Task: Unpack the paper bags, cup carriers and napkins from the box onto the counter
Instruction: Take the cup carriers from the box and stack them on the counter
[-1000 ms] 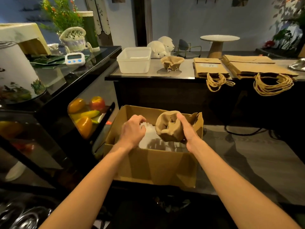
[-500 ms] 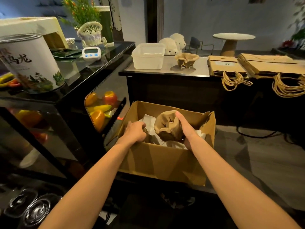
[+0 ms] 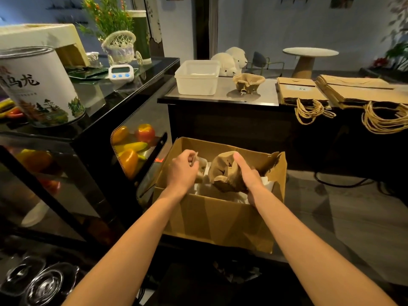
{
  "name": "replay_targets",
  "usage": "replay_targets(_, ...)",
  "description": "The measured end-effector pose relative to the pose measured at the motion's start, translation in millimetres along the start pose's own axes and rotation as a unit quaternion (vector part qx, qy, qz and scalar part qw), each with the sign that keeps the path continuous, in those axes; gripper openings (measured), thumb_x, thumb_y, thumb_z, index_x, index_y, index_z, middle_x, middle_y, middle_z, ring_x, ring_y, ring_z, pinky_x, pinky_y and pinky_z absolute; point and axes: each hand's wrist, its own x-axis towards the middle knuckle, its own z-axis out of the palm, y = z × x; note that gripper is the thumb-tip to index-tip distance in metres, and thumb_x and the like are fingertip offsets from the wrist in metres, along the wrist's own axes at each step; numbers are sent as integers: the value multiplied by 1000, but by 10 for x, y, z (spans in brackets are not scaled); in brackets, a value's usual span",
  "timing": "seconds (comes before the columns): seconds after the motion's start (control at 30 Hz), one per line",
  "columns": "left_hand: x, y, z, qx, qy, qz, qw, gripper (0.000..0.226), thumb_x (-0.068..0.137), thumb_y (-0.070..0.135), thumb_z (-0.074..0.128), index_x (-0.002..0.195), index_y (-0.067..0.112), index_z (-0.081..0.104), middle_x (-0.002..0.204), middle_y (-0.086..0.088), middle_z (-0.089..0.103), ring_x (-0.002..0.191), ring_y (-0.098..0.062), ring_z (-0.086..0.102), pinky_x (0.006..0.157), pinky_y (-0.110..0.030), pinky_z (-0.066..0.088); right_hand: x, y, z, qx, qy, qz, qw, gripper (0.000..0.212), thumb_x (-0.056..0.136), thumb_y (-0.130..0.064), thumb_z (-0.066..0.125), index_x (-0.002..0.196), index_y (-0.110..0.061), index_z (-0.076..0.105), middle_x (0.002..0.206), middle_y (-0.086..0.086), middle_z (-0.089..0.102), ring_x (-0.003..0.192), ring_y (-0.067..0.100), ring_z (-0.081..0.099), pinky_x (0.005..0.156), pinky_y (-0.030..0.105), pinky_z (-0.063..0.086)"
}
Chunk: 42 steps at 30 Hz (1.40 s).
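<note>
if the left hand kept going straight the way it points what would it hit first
Probably the white napkins just ahead of the left hand, inside the box; the box's far wall lies behind them. Depth is unclear from this view.

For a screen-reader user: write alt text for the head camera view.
A person's right hand grips a brown cup carrier in an open cardboard box, while the left hand curls its fingers beside it. On the counter behind lie a second cup carrier, two stacks of paper bags and a white tub.
</note>
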Motion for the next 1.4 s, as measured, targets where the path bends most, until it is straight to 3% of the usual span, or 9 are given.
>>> replay_targets(0.2,-31,385,-12,-187,-6,52,981,34,98,31,67,130,17,66,111,11,67,99,-2,65,70,-4,52,0,-12,11,-4,-9,-19,1000,100,80,-78,59,157,-25,25,154,6,43,138,30,46,112,45,40)
replay_targets(0.43,-187,501,273,-144,-205,77,965,40,106,45,46,138,25,60,132,2,63,121,-16,59,94,-27,57,-66,-40,17,23,-25,-48,998,98,74,-85,49,151,-26,36,145,4,49,127,27,52,108,45,47)
replay_targets(0.53,-191,487,327,-108,-214,65,969,43,108,44,42,142,23,57,137,0,60,125,-17,56,98,-29,55,-109,-69,-5,67,-41,-44,996,90,81,-84,41,151,-28,35,145,3,46,135,28,47,115,48,40)
replay_targets(0.7,-139,417,275,-78,-222,99,967,43,108,44,42,148,30,49,142,1,56,129,-17,54,101,-37,56,-66,-20,9,2,-71,-75,995,142,34,-100,63,154,-32,28,153,0,41,134,25,45,109,46,46)
replay_targets(0.77,-129,351,239,-97,-168,131,972,39,106,42,48,143,32,53,136,7,60,123,-12,58,97,-37,58,-77,-34,0,20,-72,-78,994,133,37,-98,64,149,-32,36,147,0,46,127,22,50,107,44,48)
replay_targets(0.9,-166,261,213,-155,6,86,984,57,91,53,60,142,31,47,142,13,48,121,2,46,100,-28,45,-66,-62,-26,129,-76,-63,987,63,80,-75,60,124,-30,55,129,3,61,113,21,60,107,47,49)
replay_targets(1.07,-243,208,187,-247,-145,-21,958,94,77,75,59,154,37,21,158,6,35,141,-12,40,100,-22,41,-95,-91,-56,175,-115,-57,976,81,66,-82,67,127,-29,64,126,8,68,116,29,65,99,51,55)
replay_targets(1.2,-295,345,137,-281,-216,-9,935,92,85,53,76,152,38,15,129,25,39,114,5,47,75,0,46,-158,-170,-63,205,-132,-32,969,90,58,-84,73,127,-26,65,125,12,69,117,32,65,97,52,56)
replay_targets(1.4,-287,460,-8,-264,-183,11,947,95,84,40,79,155,31,16,135,18,35,123,0,38,72,3,40,-338,-368,-140,198,-165,-29,966,90,64,-84,65,130,-23,65,128,16,67,119,36,63,96,53,55)
